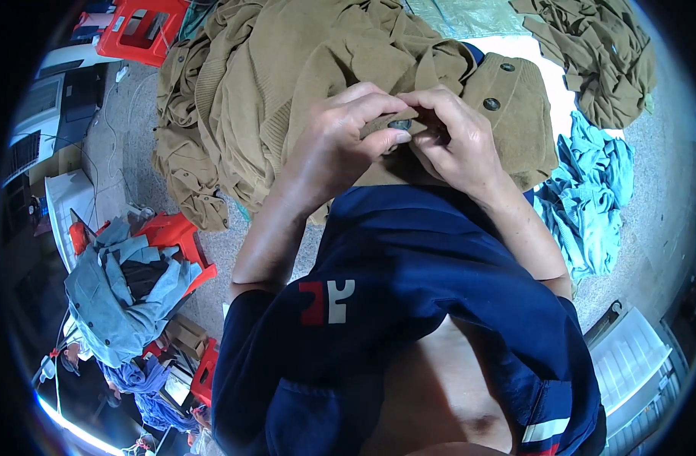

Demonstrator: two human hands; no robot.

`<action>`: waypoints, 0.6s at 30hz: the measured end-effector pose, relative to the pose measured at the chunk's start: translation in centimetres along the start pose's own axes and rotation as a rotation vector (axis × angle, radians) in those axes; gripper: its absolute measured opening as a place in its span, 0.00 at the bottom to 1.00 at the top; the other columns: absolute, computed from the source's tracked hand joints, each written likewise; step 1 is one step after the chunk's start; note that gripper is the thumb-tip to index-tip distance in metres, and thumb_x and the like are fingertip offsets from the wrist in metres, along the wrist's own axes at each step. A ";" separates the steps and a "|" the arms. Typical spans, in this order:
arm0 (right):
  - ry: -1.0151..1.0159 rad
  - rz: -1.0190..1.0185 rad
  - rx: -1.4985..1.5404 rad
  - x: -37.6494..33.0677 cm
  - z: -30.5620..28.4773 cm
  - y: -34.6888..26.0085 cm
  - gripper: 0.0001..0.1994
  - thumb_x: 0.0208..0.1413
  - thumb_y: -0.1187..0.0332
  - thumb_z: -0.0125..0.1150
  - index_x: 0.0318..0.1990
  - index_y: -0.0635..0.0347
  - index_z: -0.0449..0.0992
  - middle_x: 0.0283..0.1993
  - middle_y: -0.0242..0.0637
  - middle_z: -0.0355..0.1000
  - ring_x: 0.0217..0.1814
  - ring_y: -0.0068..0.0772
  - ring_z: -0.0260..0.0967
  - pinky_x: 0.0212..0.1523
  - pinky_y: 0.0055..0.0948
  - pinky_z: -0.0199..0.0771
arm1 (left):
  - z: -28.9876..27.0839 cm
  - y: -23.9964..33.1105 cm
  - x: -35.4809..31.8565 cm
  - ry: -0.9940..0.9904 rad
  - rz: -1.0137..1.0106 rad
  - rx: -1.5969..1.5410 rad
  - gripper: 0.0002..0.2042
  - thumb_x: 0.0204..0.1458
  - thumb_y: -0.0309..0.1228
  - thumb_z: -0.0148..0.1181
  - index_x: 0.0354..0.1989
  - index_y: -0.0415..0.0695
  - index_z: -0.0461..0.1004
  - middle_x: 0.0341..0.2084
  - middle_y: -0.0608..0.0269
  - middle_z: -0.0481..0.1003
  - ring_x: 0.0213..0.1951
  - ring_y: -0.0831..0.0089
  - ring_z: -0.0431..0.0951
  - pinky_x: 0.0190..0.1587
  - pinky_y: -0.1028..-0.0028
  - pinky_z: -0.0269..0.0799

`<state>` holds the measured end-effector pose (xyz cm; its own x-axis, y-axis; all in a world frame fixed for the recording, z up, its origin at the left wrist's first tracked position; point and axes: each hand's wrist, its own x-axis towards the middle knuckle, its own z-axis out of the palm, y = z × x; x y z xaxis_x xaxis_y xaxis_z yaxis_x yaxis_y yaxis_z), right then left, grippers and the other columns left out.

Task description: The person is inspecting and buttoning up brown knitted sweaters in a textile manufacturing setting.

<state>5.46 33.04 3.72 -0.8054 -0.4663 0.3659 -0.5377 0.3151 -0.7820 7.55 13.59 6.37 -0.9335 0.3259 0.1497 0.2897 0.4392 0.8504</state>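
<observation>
A brown jacket with dark round buttons lies over my lap, its front toward the right. My left hand pinches a folded edge of it between thumb and fingers, and a dark button shows at the thumb tip. Close beside it, my right hand is closed on the same edge, its fingertips nearly meeting the left ones. What lies under the right fingers is hidden. Beyond my hands, a large heap of brown garments with ribbed bands spreads to the left.
More brown garments lie at the far right, above a turquoise cloth pile. Red stools stand at left, one under a blue-grey garment. Thin cables run over the floor there. A white plastic chair is at lower right.
</observation>
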 end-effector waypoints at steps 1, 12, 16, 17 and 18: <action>0.000 0.001 0.001 -0.1 0.2 0.1 0.16 0.42 0.84 0.61 0.41 0.63 0.73 0.39 0.40 0.72 0.37 0.36 0.75 0.32 0.30 0.77 | 0.2 0.0 0.0 0.067 0.004 0.077 0.14 0.47 0.30 0.68 0.40 0.37 0.76 0.33 0.56 0.77 0.35 0.63 0.79 0.37 0.69 0.74; 0.125 0.229 0.406 -1.5 1.8 2.0 0.09 0.45 0.85 0.61 0.35 0.65 0.75 0.33 0.34 0.73 0.33 0.20 0.71 0.32 0.22 0.72 | -0.2 -1.4 0.3 -0.119 -0.353 -0.358 0.12 0.51 0.26 0.66 0.42 0.36 0.76 0.34 0.67 0.76 0.38 0.81 0.75 0.42 0.82 0.71; 0.088 0.227 0.449 -1.7 1.7 2.4 0.09 0.45 0.85 0.61 0.35 0.65 0.75 0.33 0.32 0.73 0.32 0.18 0.70 0.33 0.20 0.71 | -0.5 -1.2 0.4 -0.204 -0.520 -0.522 0.10 0.53 0.26 0.65 0.41 0.36 0.76 0.34 0.70 0.76 0.38 0.83 0.74 0.40 0.82 0.69; 0.104 0.235 0.472 -1.8 1.8 2.5 0.09 0.46 0.85 0.61 0.35 0.65 0.75 0.33 0.31 0.73 0.32 0.17 0.69 0.33 0.19 0.70 | -0.4 -0.9 0.5 -0.190 -0.522 -0.442 0.10 0.52 0.27 0.65 0.41 0.36 0.76 0.34 0.69 0.76 0.37 0.84 0.73 0.40 0.82 0.69; 0.119 0.242 0.496 -1.9 1.8 2.5 0.09 0.46 0.85 0.61 0.35 0.65 0.75 0.33 0.30 0.72 0.32 0.16 0.69 0.33 0.19 0.69 | -0.1 -1.0 0.4 -0.191 -0.522 -0.442 0.10 0.52 0.27 0.65 0.41 0.36 0.76 0.34 0.69 0.76 0.37 0.84 0.73 0.40 0.82 0.69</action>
<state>6.07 33.19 0.14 -0.9293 -0.3233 0.1785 -0.1756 -0.0385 -0.9837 6.83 13.25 5.65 -0.8621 0.3242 -0.3895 -0.3358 0.2102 0.9182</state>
